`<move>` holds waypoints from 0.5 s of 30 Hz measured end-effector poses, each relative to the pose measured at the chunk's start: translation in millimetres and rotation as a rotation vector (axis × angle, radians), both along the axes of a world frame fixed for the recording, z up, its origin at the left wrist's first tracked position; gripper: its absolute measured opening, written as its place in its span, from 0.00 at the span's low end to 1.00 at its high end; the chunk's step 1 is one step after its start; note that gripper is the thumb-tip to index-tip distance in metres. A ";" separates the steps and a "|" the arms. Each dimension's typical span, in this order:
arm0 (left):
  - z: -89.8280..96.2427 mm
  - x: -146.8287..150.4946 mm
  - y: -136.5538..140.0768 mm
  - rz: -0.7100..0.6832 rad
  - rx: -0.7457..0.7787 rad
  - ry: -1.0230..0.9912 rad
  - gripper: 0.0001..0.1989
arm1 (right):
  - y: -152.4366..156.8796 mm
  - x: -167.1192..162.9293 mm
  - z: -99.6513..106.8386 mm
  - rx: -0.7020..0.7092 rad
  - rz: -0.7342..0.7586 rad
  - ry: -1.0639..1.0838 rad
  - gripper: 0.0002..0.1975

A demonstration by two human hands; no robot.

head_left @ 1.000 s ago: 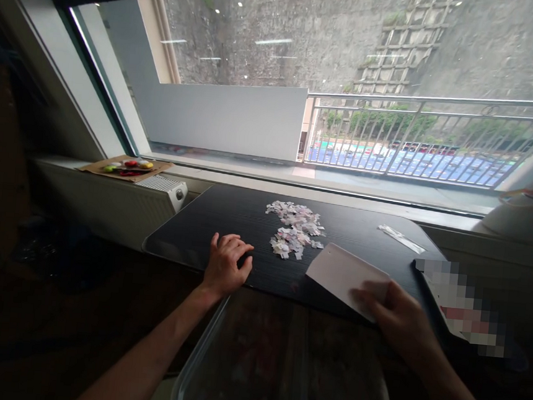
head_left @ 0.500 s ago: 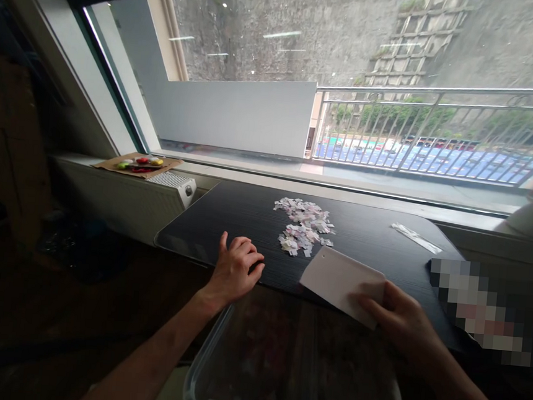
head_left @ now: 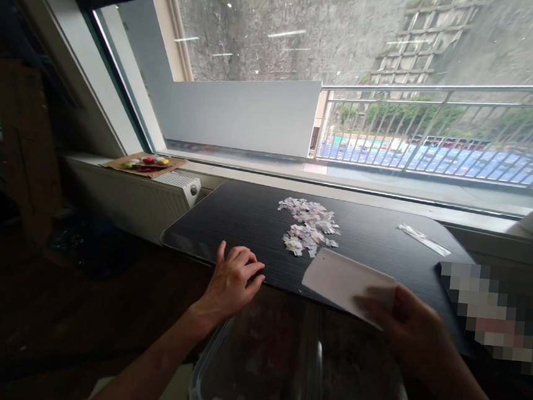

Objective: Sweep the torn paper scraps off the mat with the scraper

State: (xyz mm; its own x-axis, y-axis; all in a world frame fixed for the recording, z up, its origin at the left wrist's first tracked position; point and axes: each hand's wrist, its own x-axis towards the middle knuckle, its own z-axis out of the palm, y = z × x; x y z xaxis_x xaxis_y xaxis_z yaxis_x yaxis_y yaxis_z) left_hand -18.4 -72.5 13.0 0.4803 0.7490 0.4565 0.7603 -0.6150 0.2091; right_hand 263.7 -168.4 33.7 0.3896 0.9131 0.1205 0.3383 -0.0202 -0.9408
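My right hand (head_left: 408,315) grips a thin flat white scraper (head_left: 346,280), rounded at the corners and with a small hole near one of them. The scraper's far corner is just short of a loose pile of small torn paper pieces (head_left: 311,219) on the dark table (head_left: 241,216). At the table's front edge, my left hand (head_left: 236,278) has its fingers bent and apart, holding nothing. Below the table edge, between my arms, stands a clear plastic box (head_left: 205,369); what it contains is too dim to make out.
A narrow clear plastic wrapper (head_left: 424,240) lies at the table's right, near a pixelated item (head_left: 489,316). Left of the table, a radiator (head_left: 174,186) carries cardboard with colourful small things (head_left: 148,161). Behind is a large window (head_left: 255,118).
The scene has shifted slightly to the right in view. The scraper looks a little flatter and has moved slightly right with my right hand. My left hand is almost still.
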 end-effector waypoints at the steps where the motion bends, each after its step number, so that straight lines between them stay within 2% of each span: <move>1: -0.8 -1.2 -3.8 -0.003 0.002 0.008 0.09 | 5.1 2.8 -1.2 0.031 -0.042 -0.076 0.16; 4: -3.7 -4.8 -12.3 -0.020 0.006 0.030 0.11 | 27.5 5.0 -5.4 0.078 -0.105 -0.252 0.14; 8: -4.9 -8.3 -14.7 -0.057 0.012 0.064 0.12 | 53.5 -4.7 -10.4 0.070 -0.082 -0.378 0.15; 11: -3.7 -9.5 -13.8 -0.072 0.021 0.078 0.12 | 53.4 -8.5 -10.9 0.065 -0.056 -0.425 0.13; 15: -2.3 -8.4 -14.0 -0.081 0.055 0.081 0.12 | 36.0 -1.3 -5.8 0.072 -0.048 -0.390 0.11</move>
